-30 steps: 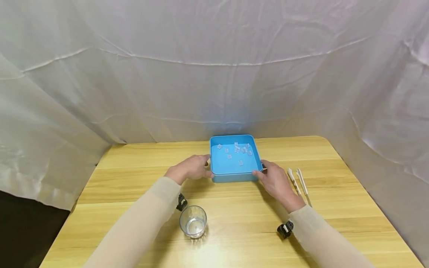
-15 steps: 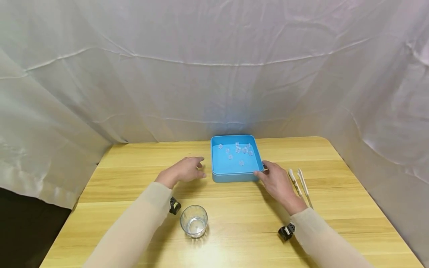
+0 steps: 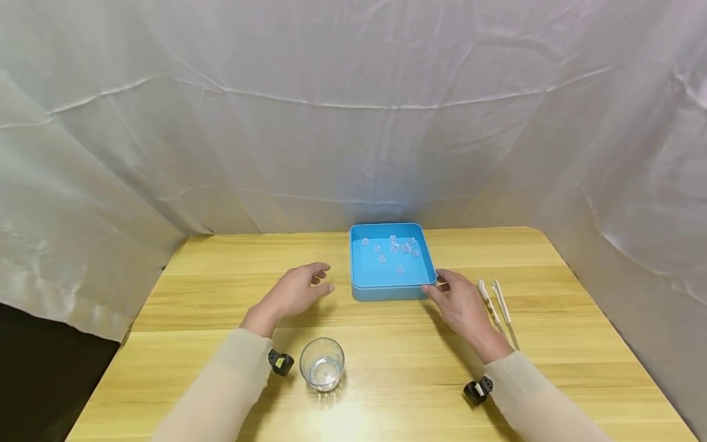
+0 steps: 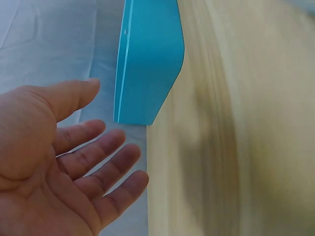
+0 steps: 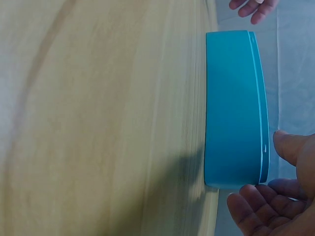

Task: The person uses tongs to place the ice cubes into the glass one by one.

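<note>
**Pale curtain behind a wood-grain table, blue box near its far edge**

Creases run across the curtain, which rises at the back and sides of the table before you. The shallow blue box sits upright on the table, between your two hands. Your left hand is apart from the box's left side, its grip relaxed, fingers spread and holding nothing. Your right hand is at the box's near right corner, its grip loose; whether a fingertip touches the wall, you cannot tell. Just right of that hand lie two slim white-ended utensils. Closer to you, left of the box, stands a clear glass. Small clear pieces lie scattered inside the box.
</note>
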Action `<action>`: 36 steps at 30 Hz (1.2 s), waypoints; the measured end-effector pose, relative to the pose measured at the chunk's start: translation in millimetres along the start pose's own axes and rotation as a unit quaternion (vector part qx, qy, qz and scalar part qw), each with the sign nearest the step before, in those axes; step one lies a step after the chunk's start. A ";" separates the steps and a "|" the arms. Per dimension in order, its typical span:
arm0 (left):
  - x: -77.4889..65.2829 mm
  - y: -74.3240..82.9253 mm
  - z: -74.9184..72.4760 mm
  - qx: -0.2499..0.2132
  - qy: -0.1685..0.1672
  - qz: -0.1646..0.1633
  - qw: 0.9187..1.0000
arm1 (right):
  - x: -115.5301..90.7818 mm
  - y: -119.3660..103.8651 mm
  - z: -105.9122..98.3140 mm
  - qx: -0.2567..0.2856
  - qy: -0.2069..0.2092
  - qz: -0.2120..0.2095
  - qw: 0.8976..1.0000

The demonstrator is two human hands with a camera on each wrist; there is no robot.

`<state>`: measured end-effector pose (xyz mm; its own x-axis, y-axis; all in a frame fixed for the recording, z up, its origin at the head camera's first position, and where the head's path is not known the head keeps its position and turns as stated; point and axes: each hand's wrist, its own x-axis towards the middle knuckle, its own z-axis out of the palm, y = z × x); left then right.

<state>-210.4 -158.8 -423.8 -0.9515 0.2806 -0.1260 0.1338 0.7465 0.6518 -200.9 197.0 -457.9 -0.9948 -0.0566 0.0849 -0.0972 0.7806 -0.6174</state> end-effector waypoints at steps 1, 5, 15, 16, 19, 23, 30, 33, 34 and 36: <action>-2.9 -0.5 1.1 -0.003 0.008 0.000 1.000 | -1.1 0.0 -0.2 -0.001 0.002 -0.001 1.000; -14.2 -1.9 6.3 -0.019 0.036 0.002 0.999 | -5.7 0.1 -1.2 0.001 0.007 -0.005 1.000; -43.7 0.8 16.8 -0.011 0.104 0.013 0.994 | -21.9 5.9 -8.2 0.008 0.011 -0.008 1.000; -47.5 0.8 17.7 -0.014 0.108 0.012 0.994 | -24.2 6.6 -9.5 0.006 0.014 -0.007 1.000; -59.4 0.4 19.5 -0.023 0.119 0.017 0.993 | -31.3 8.7 -13.2 0.000 0.021 -0.012 1.000; -76.6 0.7 20.6 -0.017 0.126 0.033 0.991 | -39.4 13.0 -18.1 -0.007 0.028 -0.014 0.999; -105.3 3.1 28.1 0.008 0.107 0.042 0.993 | -51.8 19.0 -27.8 -0.015 0.040 -0.004 0.999; -116.1 3.8 31.3 0.015 0.090 0.031 0.995 | -56.7 21.7 -30.7 -0.017 0.047 0.000 0.999; -119.4 3.9 32.2 0.021 0.085 0.030 0.996 | -58.2 23.1 -31.4 -0.018 0.048 0.002 0.999; -125.5 4.1 33.8 0.033 0.079 0.029 0.996 | -61.5 25.9 -33.0 -0.019 0.051 0.006 0.998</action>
<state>-81.0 -170.6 -430.5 -0.9729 0.2288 0.0332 0.2021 0.7719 0.6028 -141.2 241.2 -453.3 -0.9872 0.0141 0.1587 -0.0830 0.8045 -0.5881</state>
